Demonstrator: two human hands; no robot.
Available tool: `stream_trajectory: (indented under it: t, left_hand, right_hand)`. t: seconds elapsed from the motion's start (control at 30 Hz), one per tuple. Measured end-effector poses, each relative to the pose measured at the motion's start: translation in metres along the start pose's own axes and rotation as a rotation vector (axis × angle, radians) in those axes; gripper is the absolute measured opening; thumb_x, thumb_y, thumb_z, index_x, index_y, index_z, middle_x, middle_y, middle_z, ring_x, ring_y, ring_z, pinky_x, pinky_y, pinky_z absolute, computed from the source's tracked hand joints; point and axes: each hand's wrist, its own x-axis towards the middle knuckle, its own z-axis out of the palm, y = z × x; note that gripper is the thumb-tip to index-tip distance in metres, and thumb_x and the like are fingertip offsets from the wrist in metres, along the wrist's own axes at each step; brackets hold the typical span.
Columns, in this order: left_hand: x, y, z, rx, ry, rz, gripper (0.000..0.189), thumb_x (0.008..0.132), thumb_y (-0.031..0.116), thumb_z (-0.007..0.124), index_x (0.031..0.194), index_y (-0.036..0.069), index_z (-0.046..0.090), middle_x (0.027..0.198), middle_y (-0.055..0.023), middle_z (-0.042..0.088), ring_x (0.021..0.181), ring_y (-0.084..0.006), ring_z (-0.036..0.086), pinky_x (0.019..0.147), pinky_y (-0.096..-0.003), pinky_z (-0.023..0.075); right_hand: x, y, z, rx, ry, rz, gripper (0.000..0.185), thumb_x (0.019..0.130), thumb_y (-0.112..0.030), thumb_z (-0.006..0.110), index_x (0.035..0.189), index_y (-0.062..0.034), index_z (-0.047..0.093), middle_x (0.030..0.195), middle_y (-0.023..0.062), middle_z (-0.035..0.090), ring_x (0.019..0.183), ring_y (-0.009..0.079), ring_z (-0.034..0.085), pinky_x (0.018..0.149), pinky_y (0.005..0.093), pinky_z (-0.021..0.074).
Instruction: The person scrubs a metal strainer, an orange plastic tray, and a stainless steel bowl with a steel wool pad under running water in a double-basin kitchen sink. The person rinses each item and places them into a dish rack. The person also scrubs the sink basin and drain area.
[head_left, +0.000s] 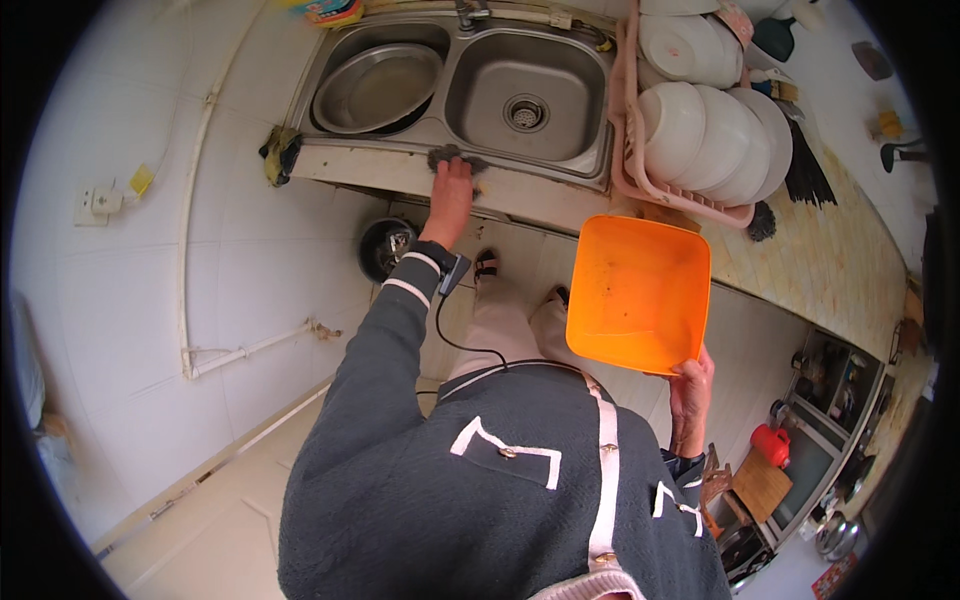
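My right hand (691, 382) grips the lower right corner of an orange square plastic container (637, 292). It is held in front of my body, its hollow facing up, with small dark specks inside. At the sink's front ledge, my left hand (451, 195) has its fingers on a dark scouring pad (445, 154); the fingertips partly cover the pad. Just beyond is the steel double sink (529, 97). A metal basin (379, 86) holding cloudy water sits tilted in the left bowl. The right bowl shows its drain strainer (526, 112).
A pink dish rack (628, 135) with stacked white bowls (671, 135) stands right of the sink. Another dark scrubber (762, 221) lies by its corner. A cloth (281, 156) hangs at the left ledge end. Below stands a dark bin (367, 251). The tap (469, 15) is behind.
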Motion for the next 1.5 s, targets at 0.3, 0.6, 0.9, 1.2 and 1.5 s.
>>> stream_trajectory:
  t: [0.3, 0.6, 0.9, 1.2, 1.5]
  left_hand:
    - [-0.014, 0.027, 0.024, -0.152, 0.066, 0.039, 0.030, 0.073, 0.002, 0.051, 0.102, -0.003, 0.057, 0.113, -0.0189, 0.053, 0.100, -0.0343, 0.049, 0.089, -0.0401, 0.0415]
    - [-0.009, -0.105, -0.025, -0.516, -0.015, -0.387, 0.018, 0.074, 0.003, 0.051, 0.090, -0.002, 0.057, 0.097, -0.0176, 0.054, 0.091, -0.0345, 0.049, 0.078, -0.0426, 0.0437]
    - [-0.021, -0.116, 0.017, 0.048, 0.069, -0.076, 0.015, 0.072, 0.001, 0.051, 0.085, -0.001, 0.058, 0.095, -0.0162, 0.050, 0.090, -0.0342, 0.047, 0.076, -0.0414, 0.0439]
    - [-0.011, -0.149, -0.035, -0.092, 0.059, -0.260, 0.021, 0.072, 0.001, 0.054, 0.091, -0.008, 0.056, 0.098, -0.0202, 0.049, 0.088, -0.0359, 0.046, 0.075, -0.0438, 0.0426]
    - [-0.011, -0.229, -0.015, 0.031, 0.097, -0.518, 0.017, 0.073, 0.002, 0.054, 0.085, -0.009, 0.059, 0.101, -0.0196, 0.048, 0.092, -0.0356, 0.045, 0.073, -0.0422, 0.0431]
  right_hand:
    - [0.017, -0.005, 0.036, -0.111, -0.099, 0.052, 0.057, 0.062, 0.003, 0.045, 0.119, 0.0043, 0.050, 0.104, 0.0066, 0.059, 0.090, 0.0175, 0.059, 0.081, 0.0282, 0.0472]
    - [0.028, 0.003, 0.076, -0.154, -0.154, 0.082, 0.056, 0.063, 0.000, 0.045, 0.119, 0.0040, 0.049, 0.104, 0.0080, 0.058, 0.090, 0.0206, 0.060, 0.076, 0.0349, 0.0521]
    - [0.042, 0.000, 0.127, -0.210, -0.196, 0.085, 0.052, 0.067, -0.006, 0.047, 0.118, 0.0037, 0.049, 0.102, 0.0104, 0.058, 0.084, 0.0249, 0.063, 0.068, 0.0435, 0.0571]
    - [0.081, 0.013, 0.189, -0.210, -0.316, 0.042, 0.047, 0.071, -0.004, 0.043, 0.117, 0.0046, 0.048, 0.103, 0.0110, 0.058, 0.083, 0.0254, 0.064, 0.066, 0.0442, 0.0579]
    - [0.111, 0.016, 0.245, -0.233, -0.398, 0.059, 0.050, 0.072, -0.003, 0.042, 0.121, 0.0044, 0.047, 0.109, 0.0121, 0.058, 0.089, 0.0276, 0.063, 0.068, 0.0455, 0.0577]
